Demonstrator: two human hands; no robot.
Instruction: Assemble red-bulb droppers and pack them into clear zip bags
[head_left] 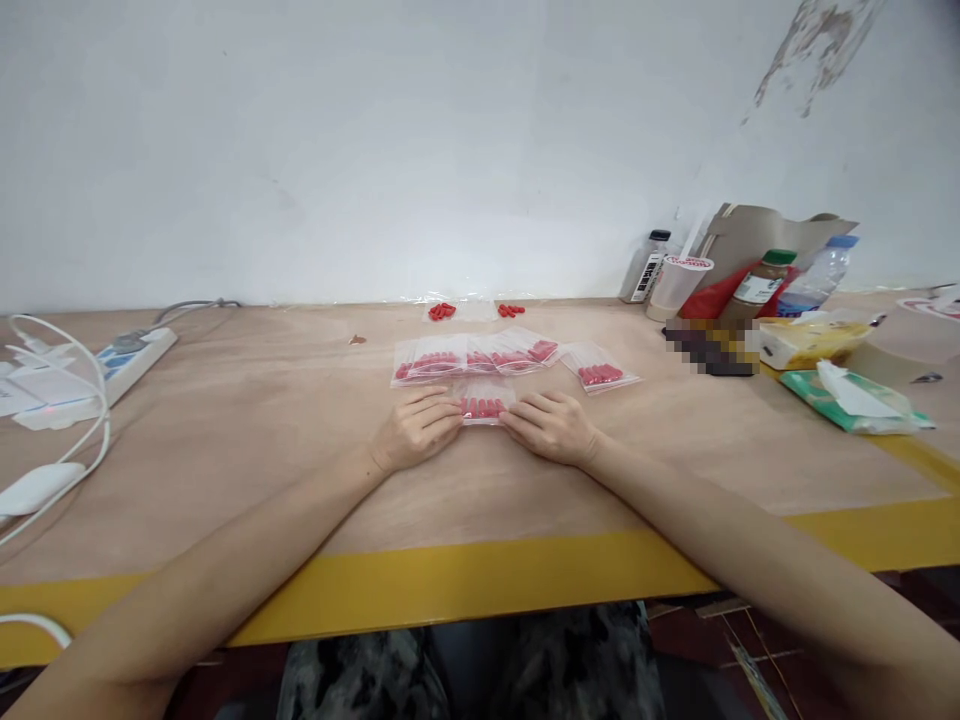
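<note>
A small clear zip bag (487, 390) lies flat on the table, with several red capsule-like pieces (482, 408) lined up side by side in it. My left hand (421, 428) is closed at the bag's left edge, fingers together and thumb hidden. At the right edge, my right hand (551, 428) grips the bag in the same way. Just beyond my hands, a row of overlapping filled bags (469, 355) holds more red pieces. One more filled bag (600, 368) lies apart to the right. Two small heaps of red pieces (442, 312) rest on clear plastic near the wall.
A white power strip (139, 370) with cables lies at the left. Along the right stand a cup (679, 285), several bottles and a paper bag (757, 235). Nearer are a yellow tissue pack (810, 343) and a green tissue pack (855, 400). Yellow tape (450, 585) lines the table's front edge.
</note>
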